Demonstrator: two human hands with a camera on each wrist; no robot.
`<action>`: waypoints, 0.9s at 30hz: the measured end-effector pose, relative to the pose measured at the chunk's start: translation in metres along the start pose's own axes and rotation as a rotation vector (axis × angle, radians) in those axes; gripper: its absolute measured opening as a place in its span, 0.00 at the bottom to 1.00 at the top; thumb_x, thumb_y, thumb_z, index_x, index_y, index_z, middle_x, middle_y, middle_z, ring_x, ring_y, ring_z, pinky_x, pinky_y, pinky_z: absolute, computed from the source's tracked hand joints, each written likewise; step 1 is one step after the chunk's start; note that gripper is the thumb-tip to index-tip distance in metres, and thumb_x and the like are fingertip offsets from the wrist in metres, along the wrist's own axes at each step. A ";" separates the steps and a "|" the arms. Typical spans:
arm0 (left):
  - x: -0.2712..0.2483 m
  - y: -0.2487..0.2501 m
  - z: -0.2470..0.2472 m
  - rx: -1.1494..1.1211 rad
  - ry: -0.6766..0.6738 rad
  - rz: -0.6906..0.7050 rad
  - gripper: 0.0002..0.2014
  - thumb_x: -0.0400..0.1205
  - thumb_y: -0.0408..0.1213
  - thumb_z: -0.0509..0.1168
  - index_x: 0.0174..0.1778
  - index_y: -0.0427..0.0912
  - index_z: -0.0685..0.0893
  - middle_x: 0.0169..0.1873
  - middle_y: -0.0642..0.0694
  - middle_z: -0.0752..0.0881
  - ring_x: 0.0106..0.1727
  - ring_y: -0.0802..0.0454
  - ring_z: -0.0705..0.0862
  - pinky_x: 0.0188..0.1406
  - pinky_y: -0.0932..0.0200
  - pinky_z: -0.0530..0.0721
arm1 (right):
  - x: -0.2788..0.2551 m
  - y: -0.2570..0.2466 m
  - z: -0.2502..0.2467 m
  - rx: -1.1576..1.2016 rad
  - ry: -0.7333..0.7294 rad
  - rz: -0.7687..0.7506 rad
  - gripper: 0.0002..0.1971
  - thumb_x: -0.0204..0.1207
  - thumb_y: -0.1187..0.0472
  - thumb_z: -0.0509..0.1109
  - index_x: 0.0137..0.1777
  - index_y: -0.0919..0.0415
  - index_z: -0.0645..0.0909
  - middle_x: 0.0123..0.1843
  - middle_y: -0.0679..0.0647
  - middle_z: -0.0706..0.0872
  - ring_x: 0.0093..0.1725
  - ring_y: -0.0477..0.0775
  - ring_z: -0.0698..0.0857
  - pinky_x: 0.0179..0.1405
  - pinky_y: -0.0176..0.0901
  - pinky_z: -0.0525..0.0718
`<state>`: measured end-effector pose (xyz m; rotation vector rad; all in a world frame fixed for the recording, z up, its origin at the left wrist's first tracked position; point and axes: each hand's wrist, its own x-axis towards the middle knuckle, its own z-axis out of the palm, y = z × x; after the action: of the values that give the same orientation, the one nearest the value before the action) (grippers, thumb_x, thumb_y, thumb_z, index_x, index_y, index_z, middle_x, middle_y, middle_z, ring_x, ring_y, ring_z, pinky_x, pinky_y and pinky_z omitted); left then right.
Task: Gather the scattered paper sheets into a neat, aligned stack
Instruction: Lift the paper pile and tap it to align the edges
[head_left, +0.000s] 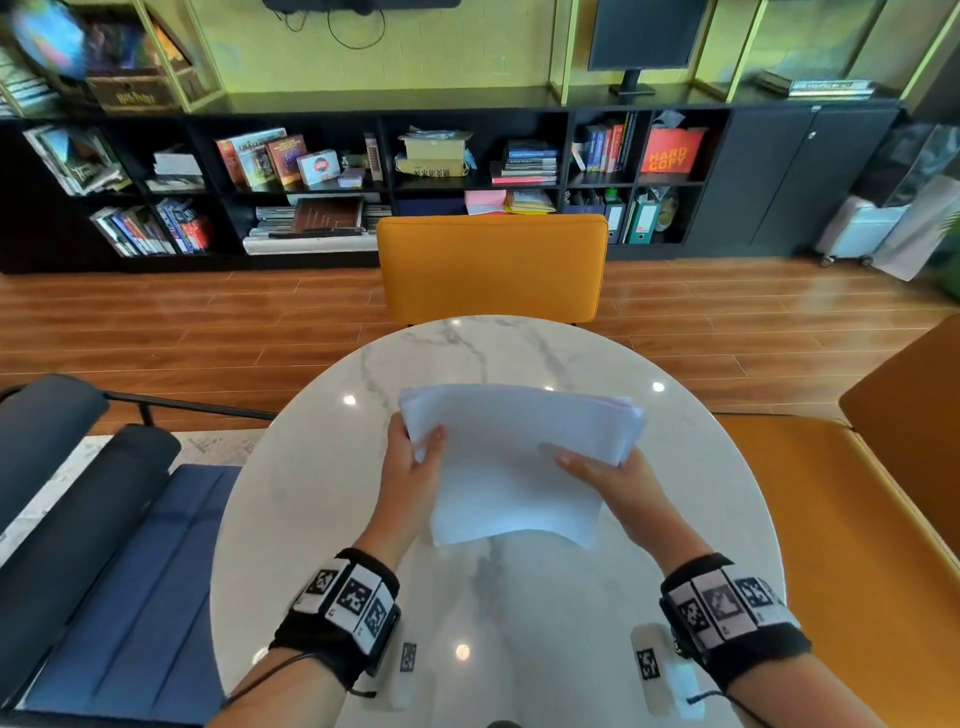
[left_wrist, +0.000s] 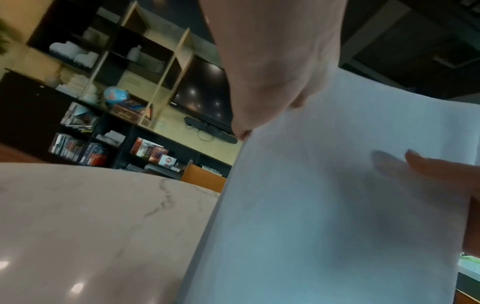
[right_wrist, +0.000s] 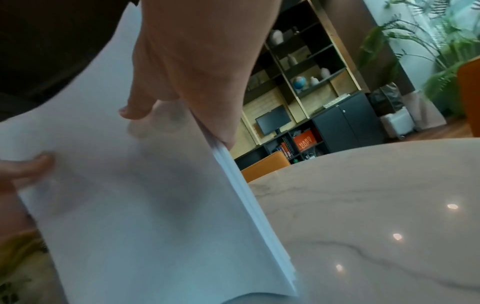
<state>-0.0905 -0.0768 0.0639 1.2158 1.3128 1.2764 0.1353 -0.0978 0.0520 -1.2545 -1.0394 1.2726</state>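
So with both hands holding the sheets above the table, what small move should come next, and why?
Probably tap the paper stack on edge against the marble table: the left hand and right hand grip its sides, yet sheet edges still fan out at the far right corner.

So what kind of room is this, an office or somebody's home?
Most likely an office lounge or meeting room: black shelving full of books and binders, a monitor on the cabinet top, and a round marble table with upholstered chairs.
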 end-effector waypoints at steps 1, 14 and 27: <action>-0.001 0.000 0.002 0.001 0.009 0.010 0.08 0.85 0.39 0.60 0.56 0.57 0.72 0.52 0.53 0.81 0.53 0.59 0.83 0.44 0.64 0.79 | 0.000 0.000 0.002 -0.016 0.028 0.000 0.21 0.64 0.61 0.81 0.58 0.54 0.85 0.55 0.60 0.91 0.56 0.61 0.90 0.52 0.54 0.89; -0.006 0.006 -0.001 0.005 0.090 0.084 0.06 0.86 0.39 0.56 0.57 0.54 0.72 0.50 0.50 0.82 0.57 0.44 0.84 0.57 0.45 0.83 | 0.003 -0.003 0.010 -0.077 0.137 -0.134 0.12 0.78 0.60 0.69 0.61 0.56 0.79 0.56 0.61 0.89 0.52 0.58 0.90 0.51 0.55 0.88; -0.005 0.007 0.006 0.092 0.197 0.211 0.06 0.86 0.35 0.57 0.56 0.45 0.67 0.51 0.46 0.78 0.54 0.48 0.79 0.57 0.56 0.79 | 0.001 -0.018 0.016 -0.049 0.094 -0.152 0.24 0.64 0.50 0.79 0.60 0.44 0.77 0.57 0.58 0.87 0.56 0.60 0.88 0.52 0.53 0.88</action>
<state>-0.0838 -0.0814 0.0708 1.3484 1.4256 1.5330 0.1207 -0.0935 0.0715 -1.2363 -1.0826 1.0690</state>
